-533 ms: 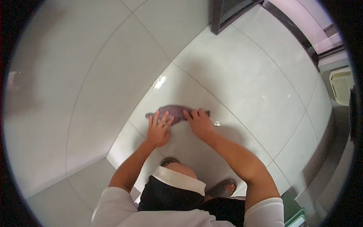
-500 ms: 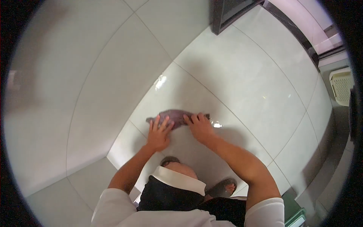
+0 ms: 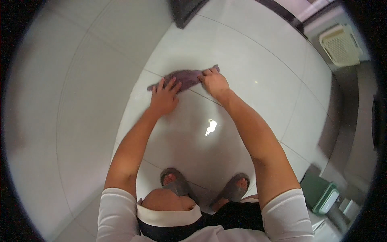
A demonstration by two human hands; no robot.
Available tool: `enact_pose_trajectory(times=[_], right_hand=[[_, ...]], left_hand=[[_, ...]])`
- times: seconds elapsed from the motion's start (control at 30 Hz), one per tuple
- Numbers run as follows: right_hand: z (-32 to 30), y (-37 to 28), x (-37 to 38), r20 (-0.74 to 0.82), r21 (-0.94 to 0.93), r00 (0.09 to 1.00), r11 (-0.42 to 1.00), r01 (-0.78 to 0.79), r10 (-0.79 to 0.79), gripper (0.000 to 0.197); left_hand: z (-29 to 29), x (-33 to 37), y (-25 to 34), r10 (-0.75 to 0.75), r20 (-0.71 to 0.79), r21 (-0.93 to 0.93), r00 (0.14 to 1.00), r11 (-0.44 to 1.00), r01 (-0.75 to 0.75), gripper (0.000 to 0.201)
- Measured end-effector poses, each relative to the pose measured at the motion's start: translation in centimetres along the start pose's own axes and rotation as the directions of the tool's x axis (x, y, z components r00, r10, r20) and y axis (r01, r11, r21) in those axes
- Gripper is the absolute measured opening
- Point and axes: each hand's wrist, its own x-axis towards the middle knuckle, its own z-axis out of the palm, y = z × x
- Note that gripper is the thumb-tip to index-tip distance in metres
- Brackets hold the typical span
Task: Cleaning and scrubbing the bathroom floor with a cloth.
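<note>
A purple cloth (image 3: 187,78) is stretched sideways across the pale floor tiles, a little rumpled, with narrow ends at both sides. My left hand (image 3: 164,99) presses on its left part with the fingers spread flat. At its right end, my right hand (image 3: 215,83) has curled fingers closed on the cloth, whose tip sticks out beyond the knuckles. Both arms reach forward, away from my feet.
On the left rises a tiled wall (image 3: 96,80). A dark door frame or panel (image 3: 183,14) stands ahead. My grey slippers (image 3: 179,186) are near the bottom. To the right are a cream basket (image 3: 340,45) and a green bin (image 3: 320,191). Light glints on the floor (image 3: 209,127).
Both hands have pushed the cloth forward over the floor, farther from my feet. The view has shifted too, and both slippers and more of the green bin now show.
</note>
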Motion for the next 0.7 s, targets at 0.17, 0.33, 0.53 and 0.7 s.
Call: enact_pose_trajectory(times=[0.17,0.33,0.53,0.7], right_hand=[[-0.6,2.6,-5.2,0.067,0.062,0.998,0.998,-0.026,0.022,0.022],[-1.2,1.6,-18.5,0.017,0.143,0.992,0.983,0.118,-0.121,0.023],[-0.9,-1.2,-30.2,-0.040,0.152,0.990,0.978,0.143,-0.139,0.030],[-2.0,4.6,-29.5,0.010,0.097,0.990,0.985,-0.141,0.141,0.022]], left_hand=[[0.9,2.2,3.8,0.110,0.034,0.008,0.993,0.994,-0.110,0.072],[3.5,-9.4,9.4,0.310,0.123,-0.003,0.943,0.950,-0.312,0.083],[6.4,-13.7,11.2,0.553,0.231,-0.093,0.800,0.831,-0.548,0.084],[5.6,-3.0,14.8,0.668,0.019,0.006,0.744,0.744,-0.668,0.067]])
